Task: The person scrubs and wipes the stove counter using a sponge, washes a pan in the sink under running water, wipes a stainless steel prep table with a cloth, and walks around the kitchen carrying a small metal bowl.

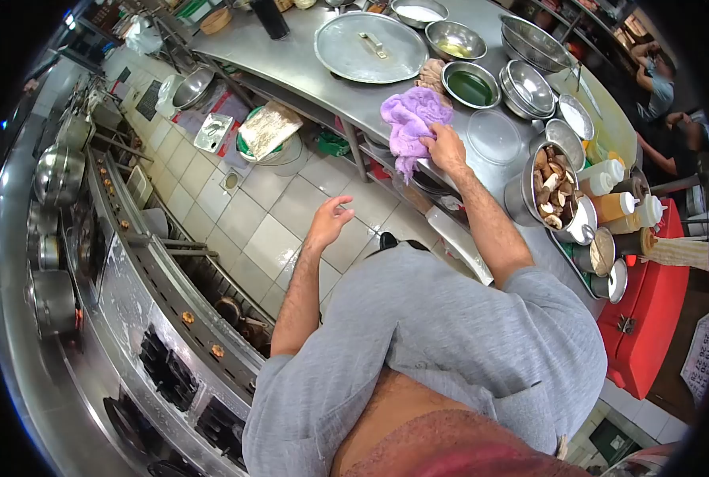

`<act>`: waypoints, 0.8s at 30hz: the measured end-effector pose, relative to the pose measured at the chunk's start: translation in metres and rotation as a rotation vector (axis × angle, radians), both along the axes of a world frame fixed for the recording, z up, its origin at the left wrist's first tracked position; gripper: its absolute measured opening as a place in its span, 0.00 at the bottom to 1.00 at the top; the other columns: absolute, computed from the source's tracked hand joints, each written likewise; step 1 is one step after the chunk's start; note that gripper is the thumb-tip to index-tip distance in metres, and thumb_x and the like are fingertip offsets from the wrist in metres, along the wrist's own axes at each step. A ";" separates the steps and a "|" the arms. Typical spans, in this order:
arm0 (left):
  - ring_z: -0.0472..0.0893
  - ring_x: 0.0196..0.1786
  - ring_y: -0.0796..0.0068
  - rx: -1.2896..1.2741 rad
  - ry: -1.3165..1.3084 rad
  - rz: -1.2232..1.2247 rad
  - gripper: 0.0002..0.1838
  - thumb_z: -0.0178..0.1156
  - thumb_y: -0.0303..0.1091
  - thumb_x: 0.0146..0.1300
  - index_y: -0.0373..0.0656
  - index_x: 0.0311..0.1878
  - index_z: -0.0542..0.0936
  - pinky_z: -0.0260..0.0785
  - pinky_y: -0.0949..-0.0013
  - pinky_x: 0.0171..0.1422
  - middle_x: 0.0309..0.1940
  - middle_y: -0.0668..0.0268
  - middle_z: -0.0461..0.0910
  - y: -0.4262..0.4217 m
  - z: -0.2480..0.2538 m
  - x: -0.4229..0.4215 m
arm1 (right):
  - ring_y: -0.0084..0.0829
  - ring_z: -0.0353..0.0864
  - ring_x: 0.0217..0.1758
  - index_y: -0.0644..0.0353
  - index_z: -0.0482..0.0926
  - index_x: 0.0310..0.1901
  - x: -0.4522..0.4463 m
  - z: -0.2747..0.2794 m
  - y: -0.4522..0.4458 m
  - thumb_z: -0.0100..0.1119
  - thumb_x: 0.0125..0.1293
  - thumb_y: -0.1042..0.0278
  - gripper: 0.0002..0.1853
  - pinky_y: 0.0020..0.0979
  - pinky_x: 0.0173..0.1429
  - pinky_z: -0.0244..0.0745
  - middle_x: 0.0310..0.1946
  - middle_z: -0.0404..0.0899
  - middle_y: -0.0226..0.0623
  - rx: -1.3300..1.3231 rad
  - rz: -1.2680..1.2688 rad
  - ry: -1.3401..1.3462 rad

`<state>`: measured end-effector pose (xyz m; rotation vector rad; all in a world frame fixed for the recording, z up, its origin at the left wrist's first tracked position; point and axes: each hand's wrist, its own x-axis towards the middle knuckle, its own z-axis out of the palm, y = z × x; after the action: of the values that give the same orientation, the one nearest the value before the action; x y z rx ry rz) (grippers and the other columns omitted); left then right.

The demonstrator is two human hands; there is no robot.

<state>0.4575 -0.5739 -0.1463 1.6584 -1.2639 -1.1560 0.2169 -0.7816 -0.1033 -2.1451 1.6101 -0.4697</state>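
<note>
My right hand [447,149] grips a fluffy purple cloth [415,115], bunched at the edge of the steel counter [299,67] with one end hanging over. Beside the cloth lies a brownish rag [432,77], and a bowl of dark green liquid [470,86] stands close by. A large round metal lid [346,49] lies farther along the counter. Near my right forearm are a clear plastic lid [494,136] and a metal pot of cut mushrooms [520,195]. My left hand [331,221] hangs over the tiled floor, fingers apart and slightly curled, holding nothing.
On the left runs a stove [124,290] with burners, knobs and pots. A white bucket [284,155] topped by a stained board stands on the floor. Squeeze bottles [613,207] and a red cooler box [648,302] are at right. Other people [656,83] are at the upper right.
</note>
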 end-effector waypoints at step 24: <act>0.67 0.59 0.65 -0.285 0.322 0.206 0.45 0.68 0.30 0.46 0.35 0.64 0.51 0.62 0.65 0.61 0.57 0.53 0.63 -0.210 0.038 0.004 | 0.41 0.64 0.60 0.51 0.69 0.56 0.019 0.008 -0.036 0.59 0.53 0.64 0.26 0.47 0.56 0.62 0.52 0.68 0.43 0.011 0.069 0.259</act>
<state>0.4612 -0.7837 -0.1087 1.2988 -0.9774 -1.0154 0.2355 -0.8172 -0.0953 -2.3219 1.6580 -0.1656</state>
